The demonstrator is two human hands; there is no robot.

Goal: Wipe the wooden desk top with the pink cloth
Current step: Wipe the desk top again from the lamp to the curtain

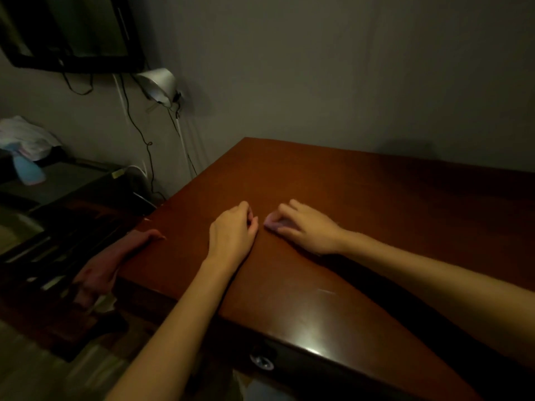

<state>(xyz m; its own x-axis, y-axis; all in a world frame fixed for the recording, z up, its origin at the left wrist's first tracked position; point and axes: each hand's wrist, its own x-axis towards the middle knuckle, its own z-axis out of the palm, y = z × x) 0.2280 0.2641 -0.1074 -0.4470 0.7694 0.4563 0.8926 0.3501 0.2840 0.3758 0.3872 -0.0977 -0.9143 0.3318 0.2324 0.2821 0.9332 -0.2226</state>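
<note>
The wooden desk top (362, 198) is dark reddish brown and glossy, and it fills the middle and right of the view. A pink cloth (115, 256) lies draped over the desk's left corner and hangs down its side. My left hand (233, 230) rests on the desk near the middle, fingers curled in, with nothing visible in it. Just to its right, my right hand (307, 227) pinches a small pale pink piece (273, 222) against the wood. I cannot tell what that piece is. Neither hand touches the draped cloth.
A drawer knob (262, 361) sits below the desk's front edge. To the left stand a low dark cabinet (58, 183) with a blue bottle (27, 172) and a white bundle (26, 137). A monitor (72, 30), a lamp (159, 82) and cables hang on the grey wall.
</note>
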